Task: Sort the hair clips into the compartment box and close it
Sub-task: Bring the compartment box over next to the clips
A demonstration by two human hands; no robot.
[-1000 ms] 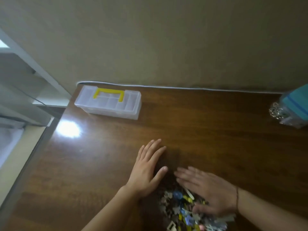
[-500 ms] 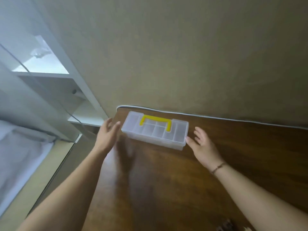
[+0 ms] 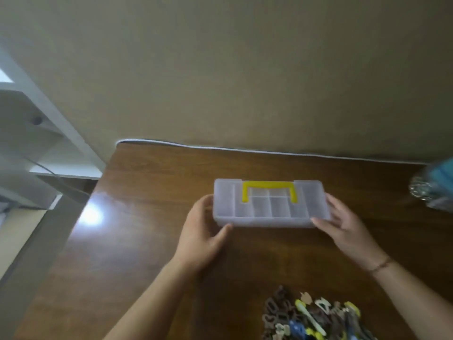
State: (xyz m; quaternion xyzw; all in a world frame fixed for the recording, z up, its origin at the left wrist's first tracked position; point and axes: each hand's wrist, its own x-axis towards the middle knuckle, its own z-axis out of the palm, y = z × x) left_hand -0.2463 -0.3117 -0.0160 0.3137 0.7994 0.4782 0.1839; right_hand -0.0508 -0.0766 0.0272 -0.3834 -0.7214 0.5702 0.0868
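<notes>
A clear plastic compartment box (image 3: pixel 269 208) with a yellow handle (image 3: pixel 269 190) sits on the brown wooden table (image 3: pixel 147 241), its lid down. My left hand (image 3: pixel 202 233) grips the box's left end, thumb at the front edge. My right hand (image 3: pixel 343 227) grips the right end the same way. A pile of several coloured hair clips (image 3: pixel 311 317) lies at the near edge of the table, between my forearms and apart from the box.
A wall runs behind the table, with a white cable (image 3: pixel 245 149) along the back edge. A teal object with something shiny (image 3: pixel 434 190) stands at the far right. White shelving (image 3: pixel 36 133) sits left of the table.
My hands left the clip pile, reached to the box at the back left corner, took hold of both its ends and brought it toward the table's middle.
</notes>
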